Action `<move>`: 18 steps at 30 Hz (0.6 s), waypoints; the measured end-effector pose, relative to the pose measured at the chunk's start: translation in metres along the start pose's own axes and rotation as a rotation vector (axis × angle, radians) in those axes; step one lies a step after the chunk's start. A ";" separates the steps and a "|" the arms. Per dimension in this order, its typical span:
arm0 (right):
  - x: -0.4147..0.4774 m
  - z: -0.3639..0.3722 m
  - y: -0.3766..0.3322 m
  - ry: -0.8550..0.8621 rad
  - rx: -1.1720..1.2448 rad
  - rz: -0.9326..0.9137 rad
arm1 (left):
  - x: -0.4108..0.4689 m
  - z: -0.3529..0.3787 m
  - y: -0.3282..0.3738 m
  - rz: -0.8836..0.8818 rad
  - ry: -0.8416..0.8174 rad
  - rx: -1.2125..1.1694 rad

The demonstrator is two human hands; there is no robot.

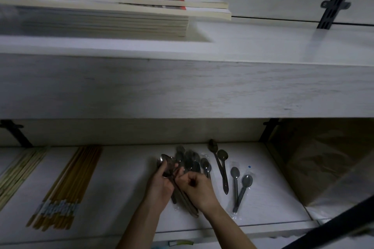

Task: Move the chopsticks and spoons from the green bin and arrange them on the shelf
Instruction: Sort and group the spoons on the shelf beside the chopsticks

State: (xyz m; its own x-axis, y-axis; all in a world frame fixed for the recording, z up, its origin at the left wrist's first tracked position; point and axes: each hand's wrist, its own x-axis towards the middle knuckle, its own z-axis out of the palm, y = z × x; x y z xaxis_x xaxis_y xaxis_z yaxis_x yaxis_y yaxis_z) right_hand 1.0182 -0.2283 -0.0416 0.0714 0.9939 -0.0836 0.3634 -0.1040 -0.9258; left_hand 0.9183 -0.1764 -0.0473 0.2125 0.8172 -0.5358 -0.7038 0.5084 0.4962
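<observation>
Our left hand [159,185] grips the spoons [164,159], handles running back past our fingers [161,170]; right hand [199,188] curled alongside, grip unclear.

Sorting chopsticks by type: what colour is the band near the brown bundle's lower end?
The band looks pale whitish-grey, clearest in the head view.

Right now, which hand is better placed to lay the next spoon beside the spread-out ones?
Right. The right hand sits nearer the laid-out spoons; the left hand grips the spoon bundle.
</observation>
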 end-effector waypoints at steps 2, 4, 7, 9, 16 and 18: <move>-0.002 -0.001 -0.001 -0.010 0.021 0.019 | 0.000 0.000 0.000 0.010 0.001 -0.022; -0.005 -0.002 -0.003 -0.039 0.014 0.054 | 0.000 0.001 0.001 0.023 -0.011 -0.066; -0.012 0.001 -0.006 -0.185 0.112 0.157 | 0.000 0.003 0.003 0.043 -0.030 -0.115; -0.014 0.003 -0.006 -0.245 0.154 0.185 | 0.001 0.004 0.003 0.039 -0.031 -0.109; -0.011 -0.005 0.000 -0.277 0.027 0.163 | 0.002 -0.005 0.001 0.028 -0.009 -0.002; -0.003 -0.018 0.007 -0.126 -0.111 0.154 | 0.003 -0.008 0.003 0.040 0.003 -0.021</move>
State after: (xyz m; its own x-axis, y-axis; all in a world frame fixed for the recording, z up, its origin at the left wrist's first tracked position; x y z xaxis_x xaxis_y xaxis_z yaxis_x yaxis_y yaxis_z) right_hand 1.0370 -0.2327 -0.0417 0.0198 0.9619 -0.2727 0.4578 -0.2512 -0.8528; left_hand 0.9115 -0.1738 -0.0526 0.1824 0.8358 -0.5178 -0.7255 0.4698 0.5029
